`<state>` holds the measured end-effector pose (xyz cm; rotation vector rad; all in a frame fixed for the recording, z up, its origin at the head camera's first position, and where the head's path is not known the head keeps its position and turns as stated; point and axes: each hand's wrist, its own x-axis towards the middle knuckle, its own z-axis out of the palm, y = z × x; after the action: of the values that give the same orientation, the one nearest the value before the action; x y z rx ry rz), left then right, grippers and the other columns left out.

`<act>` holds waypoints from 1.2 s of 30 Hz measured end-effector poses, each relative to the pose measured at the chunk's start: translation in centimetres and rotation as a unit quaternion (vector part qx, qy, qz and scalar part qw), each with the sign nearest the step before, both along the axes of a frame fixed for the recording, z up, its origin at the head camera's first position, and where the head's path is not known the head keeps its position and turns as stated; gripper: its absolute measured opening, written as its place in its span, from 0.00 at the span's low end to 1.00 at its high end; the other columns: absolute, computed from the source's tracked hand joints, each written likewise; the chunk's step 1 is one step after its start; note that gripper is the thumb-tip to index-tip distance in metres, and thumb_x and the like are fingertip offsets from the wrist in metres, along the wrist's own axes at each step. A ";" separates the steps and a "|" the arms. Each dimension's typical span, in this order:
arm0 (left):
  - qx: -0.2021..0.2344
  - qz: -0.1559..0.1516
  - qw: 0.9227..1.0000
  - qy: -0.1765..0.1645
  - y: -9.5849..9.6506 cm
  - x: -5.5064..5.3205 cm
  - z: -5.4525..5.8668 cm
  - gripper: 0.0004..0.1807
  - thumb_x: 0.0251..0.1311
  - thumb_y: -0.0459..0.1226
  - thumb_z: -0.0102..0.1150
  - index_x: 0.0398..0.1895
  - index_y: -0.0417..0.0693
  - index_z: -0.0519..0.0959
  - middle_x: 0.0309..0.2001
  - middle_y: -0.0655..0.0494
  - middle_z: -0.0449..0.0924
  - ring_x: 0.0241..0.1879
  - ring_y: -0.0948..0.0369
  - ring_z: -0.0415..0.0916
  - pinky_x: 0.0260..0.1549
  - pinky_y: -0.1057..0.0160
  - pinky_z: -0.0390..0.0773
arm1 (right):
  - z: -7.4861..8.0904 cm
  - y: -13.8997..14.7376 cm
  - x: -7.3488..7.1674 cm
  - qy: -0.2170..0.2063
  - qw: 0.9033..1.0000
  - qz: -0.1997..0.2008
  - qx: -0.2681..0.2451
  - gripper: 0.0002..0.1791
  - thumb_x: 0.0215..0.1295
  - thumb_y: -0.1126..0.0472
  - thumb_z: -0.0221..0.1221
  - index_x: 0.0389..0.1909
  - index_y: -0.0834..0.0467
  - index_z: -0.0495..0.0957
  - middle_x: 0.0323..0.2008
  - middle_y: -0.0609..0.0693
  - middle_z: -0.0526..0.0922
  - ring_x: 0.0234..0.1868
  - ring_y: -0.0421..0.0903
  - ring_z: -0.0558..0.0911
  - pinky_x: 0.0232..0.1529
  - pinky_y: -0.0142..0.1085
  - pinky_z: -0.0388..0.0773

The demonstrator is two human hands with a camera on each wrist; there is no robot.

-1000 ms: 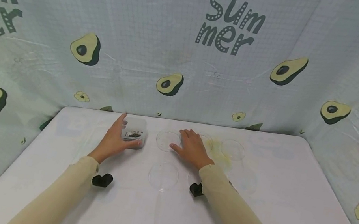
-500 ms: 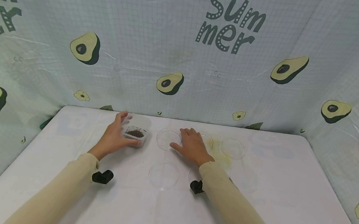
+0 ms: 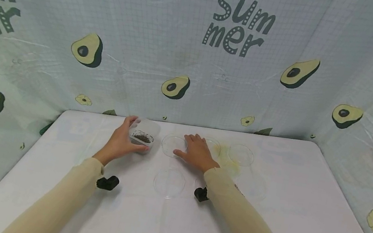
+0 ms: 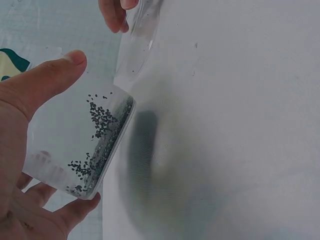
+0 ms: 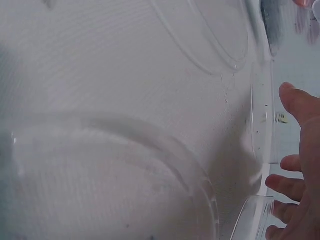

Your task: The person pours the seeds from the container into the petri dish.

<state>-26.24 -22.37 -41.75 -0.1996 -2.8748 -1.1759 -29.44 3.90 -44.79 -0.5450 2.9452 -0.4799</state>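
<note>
My left hand (image 3: 119, 143) grips a clear plastic container (image 3: 149, 128), thumb on one side and fingers on the other. In the left wrist view the container is tilted, and small black seeds (image 4: 102, 120) are gathered along its lower side, some stuck to the wall. To its right lies a clear round petri dish (image 3: 170, 147) with a few dark specks in it, seen in the left wrist view. My right hand (image 3: 198, 153) reaches over the table beside this dish, fingers spread and relaxed, fingertips close to another dish (image 3: 214, 146) behind it.
More clear dishes lie on the white table: one nearer the front (image 3: 169, 183), one at the back right (image 3: 241, 155), and one partly hidden by the right wrist. A yellowish stain (image 3: 232, 166) marks the cloth. A printed curtain (image 3: 132, 82) stands behind the table.
My left hand has tipped the container and brought it slightly to the right, toward the nearest dish; its dark seeds have shifted inside. The right hand has stayed nearly still.
</note>
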 end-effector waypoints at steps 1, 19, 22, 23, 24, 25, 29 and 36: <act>-0.002 -0.001 1.000 0.000 0.0 0.0 0.1 0.61 0.42 0.46 0.78 0.75 0.46 0.46 0.73 0.42 0.57 0.71 0.42 0.57 0.67 0.39 0.60 | 0.0 -0.1 0.0 0.001 1.000 0.000 0.002 0.43 0.64 0.36 0.56 0.71 0.60 0.60 0.71 0.57 0.64 0.76 0.56 0.56 0.76 0.51 0.50; -0.030 -0.044 0.999 0.009 0.3 -0.5 0.9 0.60 0.42 0.46 0.78 0.75 0.49 0.47 0.75 0.41 0.51 0.73 0.44 0.54 0.68 0.39 0.58 | 0.1 -0.5 -0.1 0.002 1.000 0.013 0.018 0.44 0.62 0.36 0.58 0.70 0.61 0.63 0.71 0.56 0.64 0.76 0.55 0.54 0.76 0.54 0.44; -0.033 -0.054 0.998 0.009 0.4 -0.6 0.9 0.60 0.43 0.46 0.77 0.75 0.49 0.46 0.75 0.42 0.51 0.73 0.44 0.53 0.69 0.39 0.57 | 0.1 -0.6 -0.1 0.000 1.000 0.012 0.016 0.44 0.62 0.37 0.59 0.70 0.61 0.63 0.71 0.56 0.64 0.76 0.54 0.54 0.76 0.54 0.45; -0.036 -0.058 0.998 0.010 0.4 -0.6 0.9 0.61 0.43 0.46 0.77 0.76 0.48 0.46 0.75 0.42 0.51 0.73 0.43 0.53 0.69 0.39 0.57 | 0.1 -0.6 -0.1 -0.001 1.000 0.011 0.016 0.44 0.62 0.37 0.59 0.69 0.62 0.63 0.71 0.56 0.64 0.76 0.55 0.54 0.76 0.54 0.45; -0.037 -0.061 0.997 0.010 0.4 -0.7 0.9 0.61 0.43 0.46 0.77 0.76 0.48 0.46 0.75 0.42 0.51 0.73 0.44 0.53 0.69 0.39 0.57 | 0.1 -0.6 -0.1 0.000 1.000 0.010 0.015 0.44 0.62 0.37 0.59 0.69 0.62 0.64 0.71 0.56 0.64 0.76 0.55 0.54 0.76 0.54 0.45; -0.039 -0.063 0.997 0.010 0.5 -0.7 0.9 0.61 0.43 0.46 0.77 0.76 0.48 0.46 0.75 0.42 0.52 0.73 0.44 0.54 0.68 0.39 0.58 | 0.1 -0.6 0.0 -0.002 1.000 0.009 0.015 0.44 0.61 0.37 0.59 0.69 0.61 0.64 0.71 0.56 0.64 0.77 0.55 0.54 0.76 0.53 0.45; -0.047 -0.070 0.996 0.011 0.5 -0.9 0.9 0.60 0.43 0.47 0.77 0.76 0.49 0.47 0.74 0.42 0.53 0.72 0.43 0.55 0.68 0.38 0.58 | 0.1 -0.6 0.0 -0.004 1.000 0.004 0.012 0.43 0.61 0.37 0.60 0.69 0.61 0.64 0.71 0.56 0.64 0.77 0.55 0.54 0.76 0.53 0.46; -0.055 -0.080 0.995 0.015 0.7 -1.0 1.2 0.59 0.44 0.46 0.77 0.76 0.49 0.48 0.75 0.45 0.53 0.73 0.45 0.54 0.69 0.39 0.57 | 0.1 -0.9 0.0 -0.016 1.000 -0.007 0.014 0.44 0.61 0.37 0.59 0.71 0.60 0.62 0.72 0.55 0.62 0.77 0.56 0.53 0.76 0.52 0.46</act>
<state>-27.27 -21.70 -40.60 -0.4534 -2.9452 -1.0264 -29.41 3.01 -44.73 -0.5084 2.9226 -0.4436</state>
